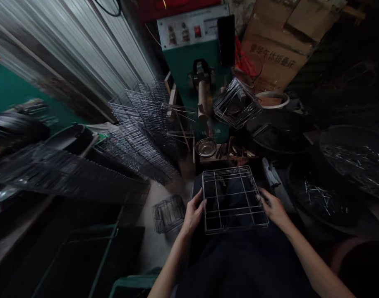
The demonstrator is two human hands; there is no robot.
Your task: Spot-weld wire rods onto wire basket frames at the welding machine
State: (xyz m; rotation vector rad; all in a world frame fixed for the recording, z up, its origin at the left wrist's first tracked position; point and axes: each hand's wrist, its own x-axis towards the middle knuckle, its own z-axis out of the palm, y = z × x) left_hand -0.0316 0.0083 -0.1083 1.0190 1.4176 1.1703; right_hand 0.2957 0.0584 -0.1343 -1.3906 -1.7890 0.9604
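A square wire rack with a grid of thin metal rods lies over my lap. My left hand grips its left side, fingers wrapped at the edge. On the opposite side my right hand holds the rack's right edge. Beyond the rack stands a green machine with a metal arm, and a small round metal dish sits at its base.
Stacked wire grids lean at the left. A smaller wire bundle lies on the floor. Dark basins of metal pieces stand at the right. More wire frames hang beside the machine, near a cardboard box.
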